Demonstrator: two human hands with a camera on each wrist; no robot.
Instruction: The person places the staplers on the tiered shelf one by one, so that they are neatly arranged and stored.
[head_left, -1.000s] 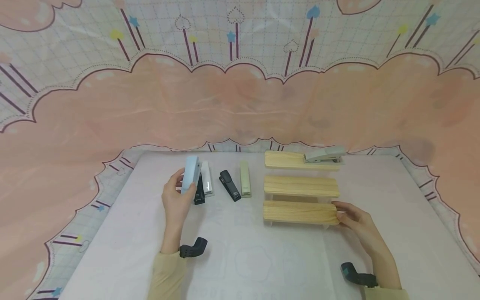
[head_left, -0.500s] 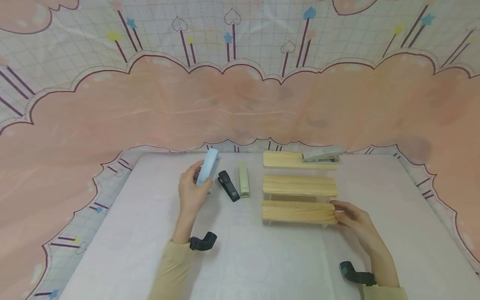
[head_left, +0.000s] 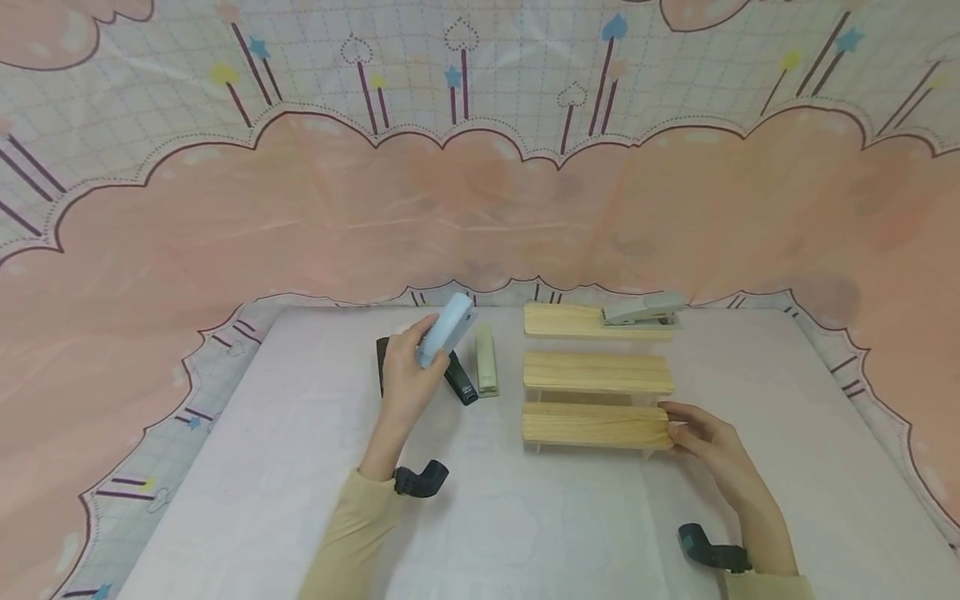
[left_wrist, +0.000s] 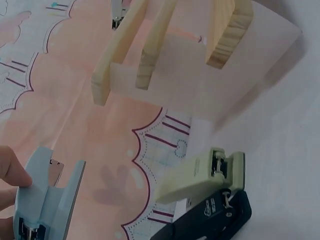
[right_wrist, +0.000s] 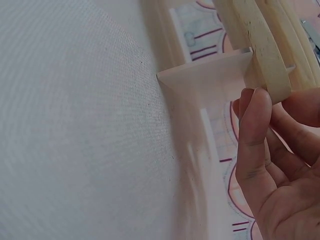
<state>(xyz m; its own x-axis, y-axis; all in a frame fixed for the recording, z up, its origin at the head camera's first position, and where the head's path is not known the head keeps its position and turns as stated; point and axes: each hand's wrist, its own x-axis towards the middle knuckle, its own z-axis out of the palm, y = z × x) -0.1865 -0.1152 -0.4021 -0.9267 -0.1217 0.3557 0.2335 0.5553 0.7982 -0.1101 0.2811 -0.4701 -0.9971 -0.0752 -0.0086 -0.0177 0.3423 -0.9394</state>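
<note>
My left hand (head_left: 411, 367) grips a light blue stapler (head_left: 447, 329) and holds it up off the table, tilted to the right. In the left wrist view the blue stapler (left_wrist: 47, 200) shows its jaws apart. Below and beside that hand lie a black stapler (head_left: 462, 383), partly covered, and a pale green stapler (head_left: 486, 362). Another black stapler (head_left: 381, 354) peeks out behind the hand. My right hand (head_left: 712, 442) pinches the right end of the lowest board of a three-step wooden shelf (head_left: 596, 425), thumb and fingers on its end. A grey-green stapler (head_left: 643, 309) sits on the top board.
The shelf's boards rest on clear supports (right_wrist: 210, 70). A white cloth (head_left: 517, 517) covers the table, and a patterned pink backdrop (head_left: 480, 208) stands behind it. Black wrist cameras (head_left: 422, 479) are strapped to both wrists.
My left hand has carried the light blue stapler rightward, tilting it further to the right; it now passes over the black stapler. My right hand stays at the shelf's end.
</note>
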